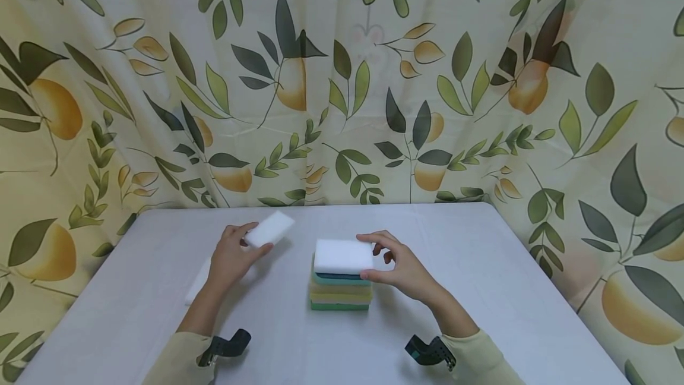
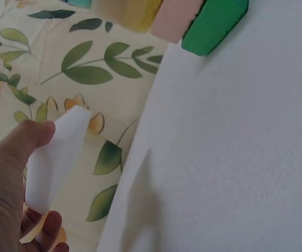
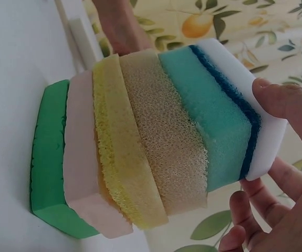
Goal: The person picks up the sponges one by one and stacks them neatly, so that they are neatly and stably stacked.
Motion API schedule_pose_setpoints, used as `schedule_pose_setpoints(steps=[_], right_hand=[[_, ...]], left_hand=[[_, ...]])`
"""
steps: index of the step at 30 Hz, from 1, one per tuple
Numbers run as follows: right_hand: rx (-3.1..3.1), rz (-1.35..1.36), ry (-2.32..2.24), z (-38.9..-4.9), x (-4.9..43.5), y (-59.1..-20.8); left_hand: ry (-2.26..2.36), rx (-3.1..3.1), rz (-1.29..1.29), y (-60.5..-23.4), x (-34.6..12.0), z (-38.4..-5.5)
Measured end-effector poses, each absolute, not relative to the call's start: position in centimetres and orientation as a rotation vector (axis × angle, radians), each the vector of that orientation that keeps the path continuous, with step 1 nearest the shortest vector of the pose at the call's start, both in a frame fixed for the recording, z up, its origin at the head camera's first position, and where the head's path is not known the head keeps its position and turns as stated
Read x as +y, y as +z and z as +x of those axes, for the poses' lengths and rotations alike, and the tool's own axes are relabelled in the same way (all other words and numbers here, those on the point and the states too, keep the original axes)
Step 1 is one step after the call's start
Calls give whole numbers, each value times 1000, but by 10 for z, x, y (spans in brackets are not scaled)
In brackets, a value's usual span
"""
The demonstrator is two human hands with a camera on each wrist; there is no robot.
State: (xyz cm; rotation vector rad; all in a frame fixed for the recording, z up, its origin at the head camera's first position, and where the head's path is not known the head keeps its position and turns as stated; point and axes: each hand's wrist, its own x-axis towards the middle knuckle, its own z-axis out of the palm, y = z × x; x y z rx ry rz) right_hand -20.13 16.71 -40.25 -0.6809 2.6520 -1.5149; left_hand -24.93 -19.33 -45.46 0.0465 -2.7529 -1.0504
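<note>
In the head view, a stack of sponges stands at the table's middle. From the bottom come a green sponge (image 3: 51,152), a pink sponge (image 3: 82,142), a yellow sponge (image 3: 124,152), a coarse beige sponge (image 3: 166,131), and a teal sponge (image 3: 208,115) with a dark blue scouring layer. On top lies a white sponge (image 1: 343,256); my right hand (image 1: 402,267) pinches its right end between thumb and fingers. Left of the stack, my left hand (image 1: 233,257) holds another white sponge (image 1: 270,229) above the table, tilted, thumb on one edge and fingers on the other.
Partly hidden by my left forearm, a flat white block (image 1: 196,285) lies on the white-covered table (image 1: 438,230). A curtain (image 1: 342,94) printed with leaves and fruit hangs behind the table and along both sides. Each wrist wears a black strap.
</note>
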Motion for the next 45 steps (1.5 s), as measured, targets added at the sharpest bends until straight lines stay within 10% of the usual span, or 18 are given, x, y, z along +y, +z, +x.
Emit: schedule_pose_setpoints(steps=[45], right_hand=[[2663,-639,-1517,-202,167,-405]], left_hand=[[-1173,-2654,-489,-397,-171,-232]])
